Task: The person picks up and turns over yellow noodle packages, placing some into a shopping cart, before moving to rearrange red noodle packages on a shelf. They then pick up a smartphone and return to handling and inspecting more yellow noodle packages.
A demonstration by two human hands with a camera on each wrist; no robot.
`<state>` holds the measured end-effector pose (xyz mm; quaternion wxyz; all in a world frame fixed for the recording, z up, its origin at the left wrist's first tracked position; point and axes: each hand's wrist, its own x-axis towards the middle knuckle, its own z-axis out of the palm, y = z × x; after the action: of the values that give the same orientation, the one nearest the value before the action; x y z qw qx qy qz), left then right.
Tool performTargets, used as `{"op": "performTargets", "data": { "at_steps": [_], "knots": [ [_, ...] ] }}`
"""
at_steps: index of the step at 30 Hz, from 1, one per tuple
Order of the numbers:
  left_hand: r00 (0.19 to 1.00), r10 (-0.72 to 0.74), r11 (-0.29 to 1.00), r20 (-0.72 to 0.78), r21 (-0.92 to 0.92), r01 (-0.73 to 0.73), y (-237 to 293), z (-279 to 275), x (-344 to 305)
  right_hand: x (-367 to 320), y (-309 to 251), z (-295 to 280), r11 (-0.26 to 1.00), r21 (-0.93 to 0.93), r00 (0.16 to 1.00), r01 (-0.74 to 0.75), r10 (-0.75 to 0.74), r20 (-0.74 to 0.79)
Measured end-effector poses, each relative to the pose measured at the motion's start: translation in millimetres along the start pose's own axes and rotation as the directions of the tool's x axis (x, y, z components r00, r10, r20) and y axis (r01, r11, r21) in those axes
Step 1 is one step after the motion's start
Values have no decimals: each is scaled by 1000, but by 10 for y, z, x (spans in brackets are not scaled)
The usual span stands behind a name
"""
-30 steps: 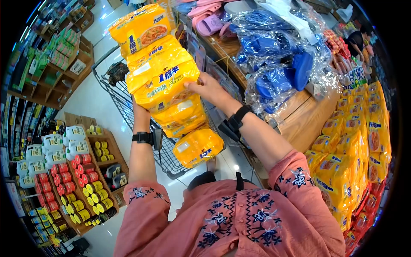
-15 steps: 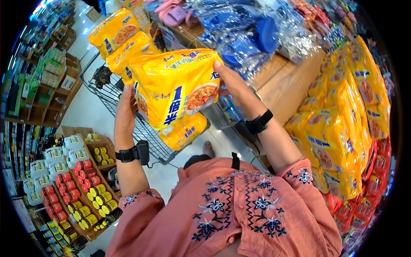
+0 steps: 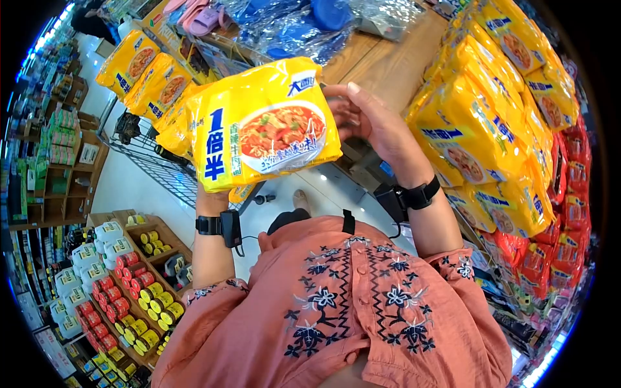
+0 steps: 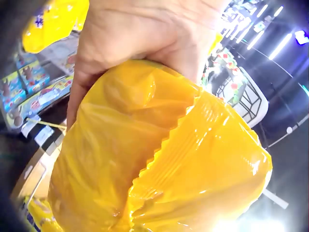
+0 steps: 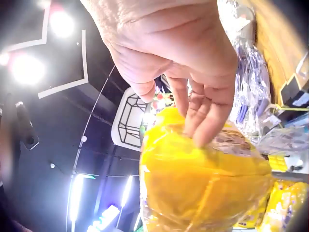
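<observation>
A yellow multipack of instant noodles (image 3: 272,123) is held up in front of the chest, its noodle-bowl picture facing up. My left hand (image 4: 140,31) grips one end of it, thumb and fingers on opposite sides of the crinkled wrapper; in the head view the pack hides most of this hand. Beside the pack's other end is my right hand (image 3: 378,126), its thumb lifted and its fingers loosely bent. The right wrist view shows these fingers (image 5: 203,113) right at the wrapper, not wrapped around it.
More noodle packs (image 3: 142,71) sit by a wire shopping cart (image 3: 158,165) at the left. At the right rises a tall stack of yellow packs (image 3: 479,123), with red packs (image 3: 569,213) below. Blue slippers in clear plastic (image 3: 278,29) lie on a wooden table (image 3: 388,58). Shelved jars (image 3: 152,297) stand lower left.
The pack has been turned so its printed front faces up, and the view has swung right, toward the yellow stack. My right hand has loosened from the pack's end, thumb lifting off.
</observation>
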<state>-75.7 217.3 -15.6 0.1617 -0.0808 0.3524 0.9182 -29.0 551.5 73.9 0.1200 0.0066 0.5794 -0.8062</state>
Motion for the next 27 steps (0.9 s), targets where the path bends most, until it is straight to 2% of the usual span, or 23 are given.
{"op": "performTargets", "data": {
  "at_steps": [1, 4, 5, 6, 8, 11, 14, 19, 22, 24, 26, 27],
  "knots": [
    [999, -19, 998, 42, -58, 21, -100, -14, 10, -49, 56, -20, 960, -267, 980, 82, -126, -154],
    [982, -71, 970, 173, -217, 108, -360, -2, 38, -94, 332, -32, 996, 67, 995, 58, -53, -80],
    [985, -64, 998, 159, -17, 68, -459, -16, -13, -247, 377, -28, 966, 255, 999, 46, -39, -32],
    [987, -59, 982, 146, 184, 32, -543, 0, -100, -354, 431, -57, 957, 288, 998, 14, 3, -60],
    [976, -175, 982, 126, -51, 183, -620, 85, -123, -512, 515, -166, 937, 348, 991, -34, 77, -110],
    [987, -158, 985, -3, -67, 157, -710, 407, -392, -745, 608, -244, 931, 366, 989, -1, 56, -140],
    [980, -197, 979, 17, -53, 198, -762, 520, -526, -962, 610, -255, 932, 361, 980, 15, 58, -191],
    [965, -262, 965, -16, -28, 261, -840, 585, -645, -1200, 668, -338, 910, 414, 980, 25, 59, -189],
    [972, -235, 972, 25, -11, 236, -887, 649, -749, -1296, 683, -364, 922, 386, 982, 24, 51, -182],
    [990, -120, 972, 80, 212, 100, -926, 731, -894, -1364, 678, -379, 934, 356, 981, 23, 48, -189],
    [991, -115, 972, 70, 212, 98, -955, 757, -921, -1422, 640, -382, 940, 342, 977, 15, 60, -207],
    [986, -168, 981, 26, 105, 164, -965, 746, -885, -1447, 644, -413, 939, 345, 980, 19, 50, -191]
  ]
}}
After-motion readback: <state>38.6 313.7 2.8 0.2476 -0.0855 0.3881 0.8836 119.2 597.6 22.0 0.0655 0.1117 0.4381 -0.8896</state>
